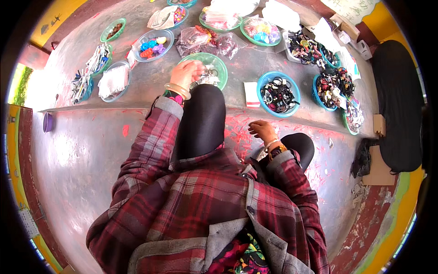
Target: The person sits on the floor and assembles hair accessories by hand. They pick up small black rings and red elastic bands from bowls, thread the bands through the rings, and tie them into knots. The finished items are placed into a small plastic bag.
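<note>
My left hand, with a bangle at its wrist, reaches over the near left rim of a green basin. Small shiny whitish pieces lie in that basin, partly hidden by my hand and knee. The left fingers are blurred, so any hold does not show. Beside my right knee, my right hand hangs above the lower floor, fingers loosely stretched to the left and nothing seen in them. Closest to it on the ledge are a blue basin of dark bands and a white packet with a red stripe.
Basins of coloured pieces, white packets and pens stand across the raised ledge. A clear plastic bag lies behind the green basin. Red scraps litter the lower floor. A long black object lies at right; a purple cup stands far left.
</note>
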Available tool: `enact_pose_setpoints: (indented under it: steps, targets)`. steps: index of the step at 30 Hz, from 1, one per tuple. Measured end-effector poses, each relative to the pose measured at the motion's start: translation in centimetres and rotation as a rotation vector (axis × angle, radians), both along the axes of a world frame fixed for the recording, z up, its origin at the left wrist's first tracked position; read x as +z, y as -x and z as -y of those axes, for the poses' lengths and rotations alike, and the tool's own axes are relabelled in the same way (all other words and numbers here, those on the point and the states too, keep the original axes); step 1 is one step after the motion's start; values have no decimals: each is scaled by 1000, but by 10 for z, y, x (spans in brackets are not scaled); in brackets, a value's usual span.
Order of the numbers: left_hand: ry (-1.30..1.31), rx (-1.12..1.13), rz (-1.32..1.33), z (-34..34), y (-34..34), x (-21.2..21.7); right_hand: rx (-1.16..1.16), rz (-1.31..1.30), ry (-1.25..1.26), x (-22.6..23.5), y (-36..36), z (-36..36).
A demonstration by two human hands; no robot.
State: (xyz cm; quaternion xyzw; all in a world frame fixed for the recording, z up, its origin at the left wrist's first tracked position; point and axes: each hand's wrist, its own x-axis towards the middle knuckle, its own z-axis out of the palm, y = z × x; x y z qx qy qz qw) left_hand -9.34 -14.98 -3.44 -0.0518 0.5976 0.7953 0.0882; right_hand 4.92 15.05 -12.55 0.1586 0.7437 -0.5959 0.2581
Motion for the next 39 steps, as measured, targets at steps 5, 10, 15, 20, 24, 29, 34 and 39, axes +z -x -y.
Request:
enact_pose_setpoints:
  steps: [5,10,15,20,24,29,34,39]
  targets:
    - [-57,-195,-94,-66,-46,28,475,-266,-608,-26,16,5]
    - [173,-544,28,-106,-98,-79,504,-326,-811,-65,32,4]
    - [678,-777,-433,-121,-114,-93,452,-380,-970,-76,55,4]
    - [767,-786,-392,-121,-109,-81,425,-299,-958,-65,79,11]
    - [766,-782,-393,-123,-110,-80,442,-398,-1044,-97,89,6]
    - [734,-772,-399,-124,-110,-81,540,-455,-1117,-99,83,14]
    - [758,-808,-379,-125,-110,-78,577,-701,-1215,-100,75,26]
    - [787,-822,-381,-122,-109,-79,578,-673,-1270,-98,84,19]
